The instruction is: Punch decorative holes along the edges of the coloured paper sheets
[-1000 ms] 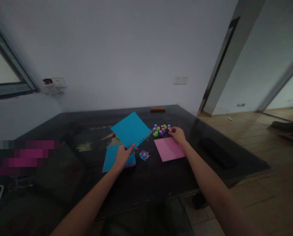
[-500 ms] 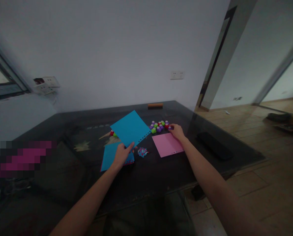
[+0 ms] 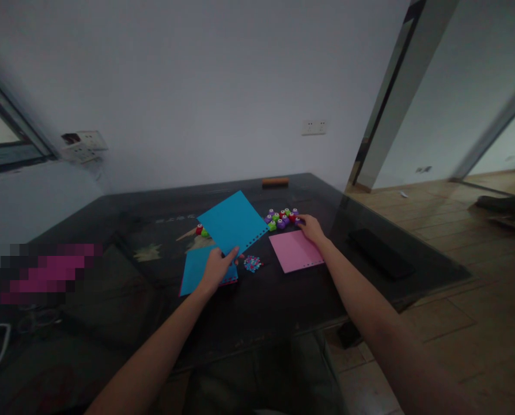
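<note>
My left hand (image 3: 218, 266) grips a blue sheet (image 3: 234, 220) by its near edge, which has a row of punched holes. The sheet is raised and tilted above the table. Partly covered under that hand lies a stack of blue sheets (image 3: 194, 271) with a pink edge below. My right hand (image 3: 313, 229) has its fingertips closed around a small purple piece (image 3: 298, 220) with a white round top, at the right end of a cluster of similar purple, green and red pieces (image 3: 280, 218). Below my right wrist lies a pink sheet (image 3: 292, 253) with punched holes.
Between the sheets sits a pile of tiny pink, blue and white bits (image 3: 253, 264). More red and green pieces (image 3: 200, 230) show behind the raised sheet. A brown roll (image 3: 275, 181) lies at the dark table's (image 3: 275, 308) back; a black case (image 3: 381, 253) is at right.
The whole view has shifted slightly. My left hand still holds the blue sheet raised, and my right hand stays at the purple piece; neither has plainly moved over the table.
</note>
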Demonstrator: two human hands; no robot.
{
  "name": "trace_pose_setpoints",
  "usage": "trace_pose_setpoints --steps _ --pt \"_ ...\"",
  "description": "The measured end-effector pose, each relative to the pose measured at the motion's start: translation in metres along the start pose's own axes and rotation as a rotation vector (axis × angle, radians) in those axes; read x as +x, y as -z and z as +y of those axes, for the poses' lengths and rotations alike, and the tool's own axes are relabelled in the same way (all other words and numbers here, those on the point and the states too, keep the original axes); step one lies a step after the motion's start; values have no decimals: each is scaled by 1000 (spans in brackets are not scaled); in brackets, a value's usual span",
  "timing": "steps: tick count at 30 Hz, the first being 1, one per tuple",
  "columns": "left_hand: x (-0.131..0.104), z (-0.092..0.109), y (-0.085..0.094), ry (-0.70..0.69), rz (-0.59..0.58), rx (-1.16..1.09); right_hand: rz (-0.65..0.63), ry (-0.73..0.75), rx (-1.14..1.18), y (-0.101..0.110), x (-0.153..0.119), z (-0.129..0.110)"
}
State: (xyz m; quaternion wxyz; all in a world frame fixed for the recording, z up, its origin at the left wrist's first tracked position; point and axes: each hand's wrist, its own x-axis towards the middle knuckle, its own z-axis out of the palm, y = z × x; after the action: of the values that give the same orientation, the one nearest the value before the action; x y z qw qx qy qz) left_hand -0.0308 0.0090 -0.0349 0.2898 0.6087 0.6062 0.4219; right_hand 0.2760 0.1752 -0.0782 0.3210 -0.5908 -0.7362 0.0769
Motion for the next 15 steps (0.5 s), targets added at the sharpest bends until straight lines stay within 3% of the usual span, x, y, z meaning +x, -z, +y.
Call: trace_pose_setpoints --steps 6,11,15 --pt "2 -2 -2 25 -16 -44 27 38 33 4 -5 -5" --pt "0 1 -1 3 -41 -52 140 -33 39 16 -3 -12" --pt "-1 2 -1 24 -53 -25 153 -35 290 28 -5 -34"
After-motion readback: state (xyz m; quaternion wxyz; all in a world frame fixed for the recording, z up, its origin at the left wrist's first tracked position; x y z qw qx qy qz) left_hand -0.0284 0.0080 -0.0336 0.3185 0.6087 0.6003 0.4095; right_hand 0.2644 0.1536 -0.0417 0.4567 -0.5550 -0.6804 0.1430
